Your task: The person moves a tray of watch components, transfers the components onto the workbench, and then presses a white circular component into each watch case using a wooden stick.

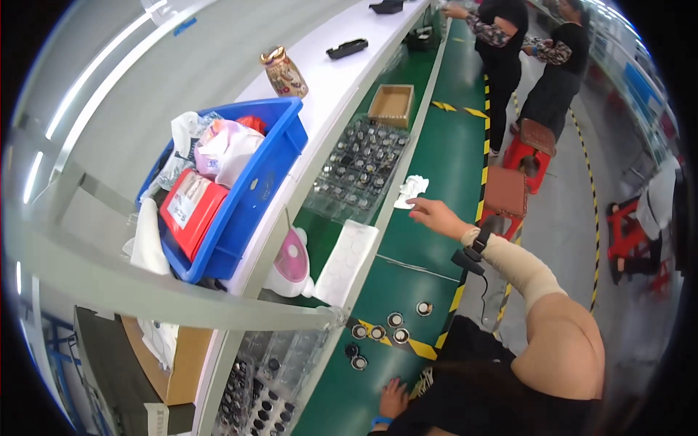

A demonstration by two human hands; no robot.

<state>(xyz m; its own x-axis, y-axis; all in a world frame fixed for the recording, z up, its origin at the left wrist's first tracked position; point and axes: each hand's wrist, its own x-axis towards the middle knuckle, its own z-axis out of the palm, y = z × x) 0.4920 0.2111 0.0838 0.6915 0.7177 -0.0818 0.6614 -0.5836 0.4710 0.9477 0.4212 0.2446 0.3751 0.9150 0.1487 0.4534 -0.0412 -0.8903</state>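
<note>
At the left of the frame the blue bin [273, 171] sits on the white shelf [334, 80], heaped with bags and a red box; it looks to overhang the shelf edge, and a knock from my arm could tip it onto the bench below. Under it, lower centre-left, the pink iron-shaped tool [291, 263] stands beside a white sheet.

Bottom centre, my left hand [393, 397] lies flat on the green bench [429, 174], fingers spread and holding nothing. Just above it the small round metal parts [396, 320] lie loose near the yellow-and-black edge stripe. If I shift that hand carelessly I could sweep them off the bench.

Right of centre, my right hand [432, 214] stretches out, fingers loosely open and empty, tips just short of the crumpled white cloth [411, 190]. The clear tray of parts [360, 167] lies just left of the cloth, and I judge that an overreach could nudge it. The cable at my wrist band could also snag on the bench edge.
</note>
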